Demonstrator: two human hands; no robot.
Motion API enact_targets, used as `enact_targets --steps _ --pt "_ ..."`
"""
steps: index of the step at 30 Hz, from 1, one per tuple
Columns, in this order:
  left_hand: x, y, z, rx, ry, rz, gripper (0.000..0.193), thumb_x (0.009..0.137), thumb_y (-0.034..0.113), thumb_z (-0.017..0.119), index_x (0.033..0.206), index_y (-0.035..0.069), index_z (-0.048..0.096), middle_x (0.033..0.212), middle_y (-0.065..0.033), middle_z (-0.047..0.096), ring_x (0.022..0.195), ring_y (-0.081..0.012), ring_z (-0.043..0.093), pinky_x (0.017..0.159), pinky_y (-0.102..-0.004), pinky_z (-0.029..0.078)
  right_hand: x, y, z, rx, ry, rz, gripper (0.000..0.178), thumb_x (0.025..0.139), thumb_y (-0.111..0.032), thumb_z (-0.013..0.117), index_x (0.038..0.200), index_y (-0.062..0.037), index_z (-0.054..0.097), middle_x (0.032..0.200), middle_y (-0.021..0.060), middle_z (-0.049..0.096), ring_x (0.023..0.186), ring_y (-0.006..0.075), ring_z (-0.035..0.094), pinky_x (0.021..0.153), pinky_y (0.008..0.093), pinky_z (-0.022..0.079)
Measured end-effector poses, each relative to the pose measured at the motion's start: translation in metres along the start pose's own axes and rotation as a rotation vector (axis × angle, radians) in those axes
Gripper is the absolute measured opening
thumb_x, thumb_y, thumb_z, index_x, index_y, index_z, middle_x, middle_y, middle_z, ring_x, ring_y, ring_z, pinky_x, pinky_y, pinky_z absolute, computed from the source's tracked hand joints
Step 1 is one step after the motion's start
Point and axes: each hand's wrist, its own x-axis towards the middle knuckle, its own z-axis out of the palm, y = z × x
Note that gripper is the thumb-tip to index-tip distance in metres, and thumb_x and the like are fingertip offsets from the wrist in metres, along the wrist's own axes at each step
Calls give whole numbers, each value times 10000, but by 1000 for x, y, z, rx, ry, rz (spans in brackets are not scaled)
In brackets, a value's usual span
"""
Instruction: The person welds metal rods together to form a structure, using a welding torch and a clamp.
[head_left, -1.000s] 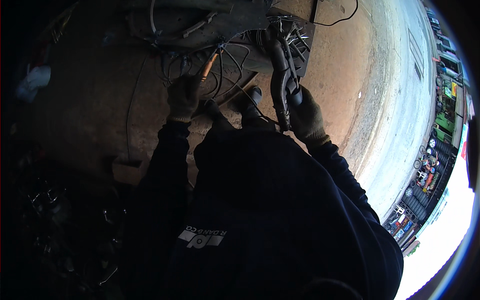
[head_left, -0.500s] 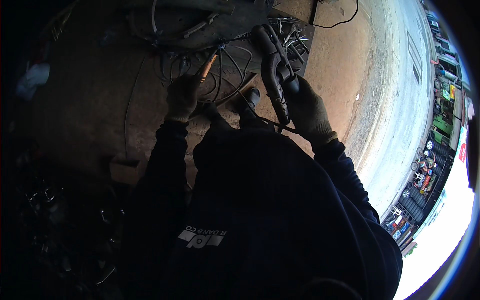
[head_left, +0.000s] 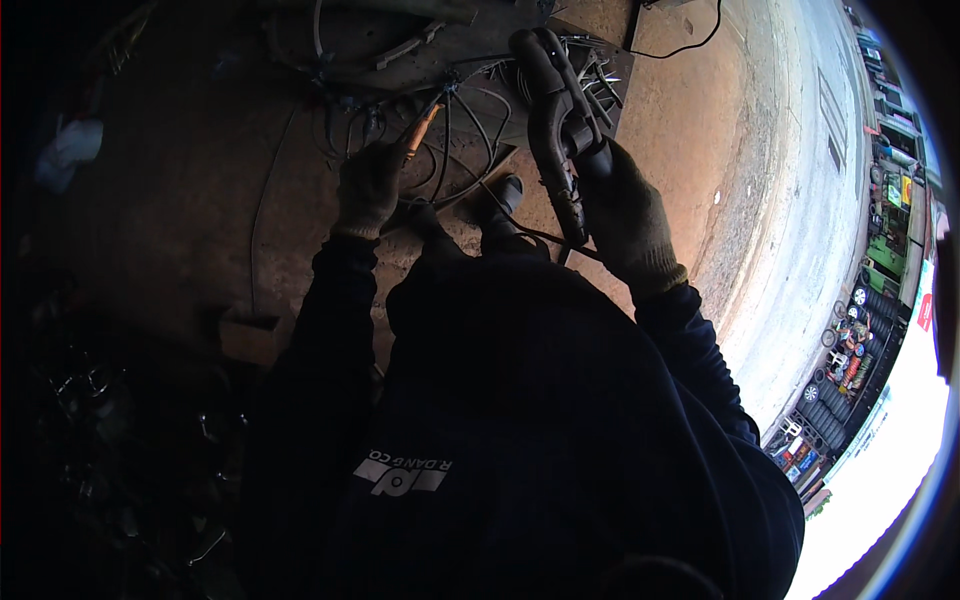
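Right now, 2 gloved hands are busy with 1 thing each. The right hand [head_left: 632, 215] has its fingers wrapped around a short grey stub [head_left: 594, 160] on the side of the dark bent pipe [head_left: 550, 140]. The pipe leans up and away from the person, with its fat end at the top, in front of some metal bits [head_left: 607, 82] by the dark worktop [head_left: 430, 55]. It is hard to tell if the pipe rests on anything. The left hand [head_left: 368, 190] seems to have its fingers curled tight around the low end of the orange-handled tool [head_left: 423, 131]. The top of that tool is close to the black cables [head_left: 495, 130], but it is too dark to see what it touches. To do this well, the right hand should squeeze hard, since the pipe looks heavy and a lot of it sticks out past the grip, so it could tip or twist. Slow, small turns would be best. The left hand should point the tool away from the body and mind the cable loops, which could catch on it. At least 1 shoe [head_left: 511, 190] is near those loops too, so the feet should be careful not to tug them.
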Motion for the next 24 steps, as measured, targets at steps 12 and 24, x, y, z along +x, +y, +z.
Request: enact_targets --steps 12,24 --pt "-9 -7 2 -48 -160 -21 399 877 57 611 1269 113 560 943 -92 585 802 -312 591 666 -444 472 -1 17 3 -25 25 -15 487 925 -180 671 1365 -55 503 1130 200 682 971 332 716 809 405 572" --pt "6 6 -8 -149 -118 -113 99 911 74 588 1007 66 612 839 -115 623 724 -327 632 606 -449 474 83 63 -28 587 161 222 447 978 -231 624 1365 -31 522 1202 180 538 814 224 704 633 325 603"
